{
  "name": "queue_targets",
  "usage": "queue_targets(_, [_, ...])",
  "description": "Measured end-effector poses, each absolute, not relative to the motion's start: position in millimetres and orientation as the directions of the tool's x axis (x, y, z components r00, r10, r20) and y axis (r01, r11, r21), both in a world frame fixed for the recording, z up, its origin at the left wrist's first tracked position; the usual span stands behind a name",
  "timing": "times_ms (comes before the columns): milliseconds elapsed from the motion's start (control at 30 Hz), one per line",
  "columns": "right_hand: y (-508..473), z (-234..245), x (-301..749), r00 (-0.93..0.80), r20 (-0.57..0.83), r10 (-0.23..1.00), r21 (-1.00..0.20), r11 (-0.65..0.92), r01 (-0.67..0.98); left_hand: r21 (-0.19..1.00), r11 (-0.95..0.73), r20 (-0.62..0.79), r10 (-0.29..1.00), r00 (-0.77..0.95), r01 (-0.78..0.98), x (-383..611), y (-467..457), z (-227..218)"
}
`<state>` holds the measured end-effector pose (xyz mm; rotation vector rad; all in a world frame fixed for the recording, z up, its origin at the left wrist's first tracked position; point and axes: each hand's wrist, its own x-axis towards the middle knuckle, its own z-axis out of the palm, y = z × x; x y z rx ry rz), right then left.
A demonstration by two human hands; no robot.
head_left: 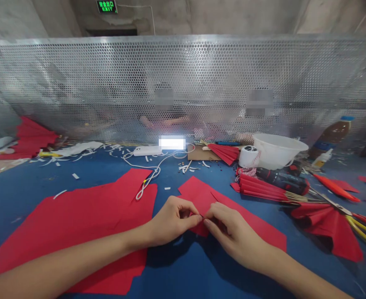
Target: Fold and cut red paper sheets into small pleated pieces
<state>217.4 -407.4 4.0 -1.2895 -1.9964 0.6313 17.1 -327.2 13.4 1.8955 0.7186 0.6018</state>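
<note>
On the blue surface (183,282), the left hand (170,222) and the right hand (232,230) come close at the near middle. In each hand the grip is pressed together, thumb against finger, pinching the red paper (197,195), which lies between the hands and a little farther. Large red sheets (92,220) are at the left. At the right lie pleated red paper (332,228) and scissors (334,201); a white bucket (278,151) stands farther.
</note>
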Motion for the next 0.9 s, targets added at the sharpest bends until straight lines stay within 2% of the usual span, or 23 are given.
queue_targets(167, [-407.9, 7.6, 218.8, -0.266, 0.243, 0.933, -0.744, 0.355, 0.566, 0.961, -0.241, 0.123, 0.811, 0.572, 0.134, 15.1, -318.5, 10.1])
queue_targets(267, [-407.8, 8.5, 220.9, -0.229, 0.226, 0.947, -0.778, 0.317, 0.543, 0.972, -0.216, 0.130, 0.831, 0.541, 0.098, 14.7, -314.9, 10.7])
queue_targets(467, [-405.0, 6.9, 222.1, -0.171, 0.215, 0.962, -0.794, 0.274, 0.542, 0.953, -0.263, 0.067, 0.662, 0.747, 0.148, 15.8, -321.4, 13.7])
queue_targets(700, [-408.2, 10.1, 219.4, -0.294, 0.262, 0.919, -0.747, 0.386, 0.542, 0.898, -0.385, 0.028, 0.535, 0.844, 0.214, 14.5, -327.0, 10.3])
queue_targets(900, [-409.4, 8.3, 220.8, -0.261, 0.251, 0.932, -0.751, 0.358, 0.555, 0.921, -0.311, -0.011, 0.582, 0.813, 0.235, 16.2, -325.0, 10.7])
